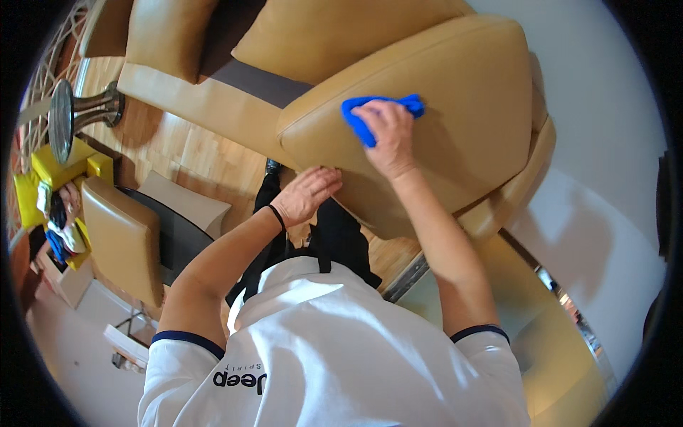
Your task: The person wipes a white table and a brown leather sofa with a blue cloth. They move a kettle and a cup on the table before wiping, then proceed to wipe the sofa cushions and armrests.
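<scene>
A bright blue cloth [358, 127] lies bunched against the broad tan leather side of a sofa [462, 92]. My right hand [389, 136] is closed on the cloth and presses it to the leather, with one end sticking out to the right of the fingers. Lower and to the left, my left hand [307, 195] has its fingers stretched out together, and the fingertips touch the near edge of the same leather panel. A dark band circles my left wrist.
Tan cushions [306, 43] and a long seat stretch away at the top left. A round metal side table [62, 121], a tan chair [122, 238] and a yellow seat [60, 167] heaped with fabric stand left. A white wall [605, 142] borders the sofa's right side.
</scene>
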{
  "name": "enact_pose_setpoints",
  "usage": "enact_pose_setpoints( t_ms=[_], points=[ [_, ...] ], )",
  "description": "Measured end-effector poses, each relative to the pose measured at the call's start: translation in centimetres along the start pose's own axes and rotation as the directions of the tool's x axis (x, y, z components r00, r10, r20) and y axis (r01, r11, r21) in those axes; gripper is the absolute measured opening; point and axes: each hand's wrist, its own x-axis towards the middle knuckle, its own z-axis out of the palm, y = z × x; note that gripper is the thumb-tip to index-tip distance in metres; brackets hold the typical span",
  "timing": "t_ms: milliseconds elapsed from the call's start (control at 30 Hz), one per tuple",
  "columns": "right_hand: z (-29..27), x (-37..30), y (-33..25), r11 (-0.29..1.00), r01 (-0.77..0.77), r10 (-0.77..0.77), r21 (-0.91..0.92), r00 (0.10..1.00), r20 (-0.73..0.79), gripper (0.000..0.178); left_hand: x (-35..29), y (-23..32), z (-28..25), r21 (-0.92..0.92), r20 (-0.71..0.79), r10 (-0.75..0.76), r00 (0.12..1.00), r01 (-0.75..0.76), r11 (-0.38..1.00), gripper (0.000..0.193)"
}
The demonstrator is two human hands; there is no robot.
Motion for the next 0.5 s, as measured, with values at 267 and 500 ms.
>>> enact_pose_setpoints(
  t_ms=[267,500],
  points=[
    [6.9,-7.3,-4.2,0.965,-0.202,0.208,0.169,0.978,-0.019,0.035,10.7,-6.6,-6.4,-0.025,-0.412,-0.376,0.83,0.403,0.915,0.081],
    [5.9,-9.1,-5.2,0.938,-0.267,0.297,0.223,0.948,-0.115,0.04,16.1,-8.0,-5.8,-0.087,-0.106,-0.525,0.845,0.518,0.851,0.117]
  ],
)
